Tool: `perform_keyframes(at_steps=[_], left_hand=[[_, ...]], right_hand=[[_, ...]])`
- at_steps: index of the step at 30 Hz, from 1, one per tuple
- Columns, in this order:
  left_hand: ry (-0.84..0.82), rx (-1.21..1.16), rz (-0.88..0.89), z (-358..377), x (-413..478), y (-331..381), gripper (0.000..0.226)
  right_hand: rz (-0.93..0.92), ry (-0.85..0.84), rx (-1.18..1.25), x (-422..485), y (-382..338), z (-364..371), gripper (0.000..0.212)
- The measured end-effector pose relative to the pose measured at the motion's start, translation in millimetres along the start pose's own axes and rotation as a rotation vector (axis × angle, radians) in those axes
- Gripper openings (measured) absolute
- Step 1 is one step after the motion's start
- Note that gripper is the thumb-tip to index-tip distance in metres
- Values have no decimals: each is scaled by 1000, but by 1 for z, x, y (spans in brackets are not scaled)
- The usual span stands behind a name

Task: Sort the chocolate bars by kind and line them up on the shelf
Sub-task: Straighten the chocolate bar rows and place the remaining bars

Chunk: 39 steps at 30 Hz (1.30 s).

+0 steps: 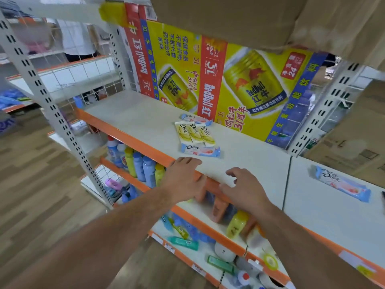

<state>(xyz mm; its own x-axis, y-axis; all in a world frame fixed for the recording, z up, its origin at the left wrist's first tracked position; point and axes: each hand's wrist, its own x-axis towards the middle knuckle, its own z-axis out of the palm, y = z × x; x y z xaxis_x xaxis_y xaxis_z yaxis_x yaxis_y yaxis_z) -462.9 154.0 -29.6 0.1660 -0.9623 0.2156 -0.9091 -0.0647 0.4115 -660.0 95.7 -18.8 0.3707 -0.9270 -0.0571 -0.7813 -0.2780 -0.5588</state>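
Both empty, the left hand (183,176) and right hand (243,188) rest open on the shelf (133,113) edge; three yellow bars (194,133) are lined up, while three pink bars (201,150) lie apart.

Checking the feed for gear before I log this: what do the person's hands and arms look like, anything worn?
Two bare forearms, no sleeves in view. The left hand and right hand show no gloves, rings, watch or wristband. No markings, cables or straps visible anywhere on them.
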Motion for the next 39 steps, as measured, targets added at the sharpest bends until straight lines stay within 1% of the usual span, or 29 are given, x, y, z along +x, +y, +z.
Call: perform_keyframes(at_steps=[5,10,13,16,18,19,21,23,25,29,32,34,35,37,39], left_hand=[[-3,-10,-11,2,27,-29,52],[-4,-1,-30,6,65,-46,46],[-18,25,-20,9,93,-58,46],[-67,58,15,13,119,-64,48],[-113,99,85,16,133,-64,49],[-166,146,109,17,139,-64,50],[-268,219,100,19,149,-66,45],[-327,241,93,20,157,-68,46],[-368,255,104,20,163,-67,46],[-416,257,166,20,173,-67,44],[-428,232,228,23,178,-63,51],[-400,239,259,28,182,-58,54],[-368,220,264,30,184,-55,50],[-318,135,245,32,188,-50,39],[-314,25,192,33,195,-46,32]], right_hand=[[-3,0,-36,38,-18,8,49],[2,-17,-39,91,-21,13,47],[-1,11,-38,128,-24,15,44],[-2,23,-58,160,-25,16,45],[0,21,-100,178,-25,17,43],[2,15,-116,186,-24,17,43],[8,-12,-148,199,-23,18,44],[-6,-34,-201,208,-21,21,47],[-20,-27,-230,212,-22,23,49],[8,-39,-197,217,-27,26,48],[77,-72,-112,215,-26,24,39],[137,-105,-32,212,-21,18,36],[150,-141,1,210,-18,14,36],[115,-233,20,204,-11,7,35],[43,-285,-5,200,-5,3,24]])
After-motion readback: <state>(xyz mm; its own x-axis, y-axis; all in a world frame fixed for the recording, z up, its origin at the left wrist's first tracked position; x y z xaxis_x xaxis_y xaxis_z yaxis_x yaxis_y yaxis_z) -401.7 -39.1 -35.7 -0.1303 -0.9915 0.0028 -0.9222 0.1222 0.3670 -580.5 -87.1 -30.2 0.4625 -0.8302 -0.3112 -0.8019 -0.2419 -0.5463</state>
